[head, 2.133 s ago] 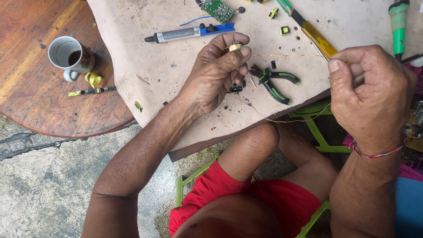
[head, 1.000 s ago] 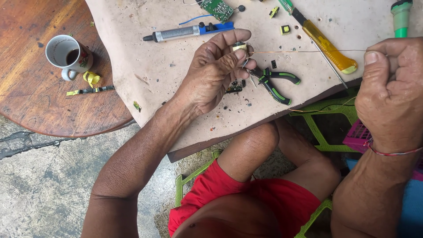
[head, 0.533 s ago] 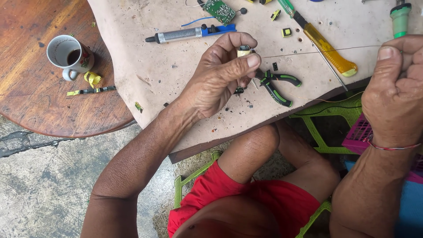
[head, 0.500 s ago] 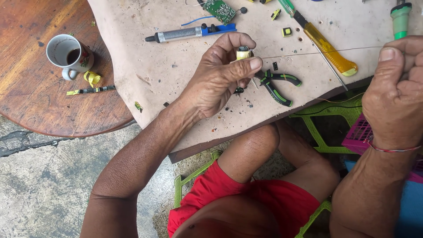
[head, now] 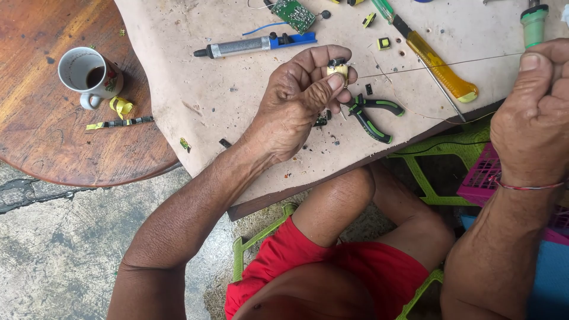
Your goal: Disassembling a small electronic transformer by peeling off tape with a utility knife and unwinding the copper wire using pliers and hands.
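His left hand (head: 296, 101) pinches a small yellow coil bobbin (head: 338, 70) above the desk (head: 225, 106); the right hand (head: 533, 112), drawn further right than a moment ago, grips the thin wire (head: 438, 64) now stretched taut, so unwinding seems underway. Green-handled pliers (head: 373, 115) lie just beside.

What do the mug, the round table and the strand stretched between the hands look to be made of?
Mug: likely glazed ceramic, white and glossy. Round table: wood, with visible grain and a worn reddish varnish. Strand between left hand and right hand: probably fine bare wire, thin and taut; the metal cannot be told.
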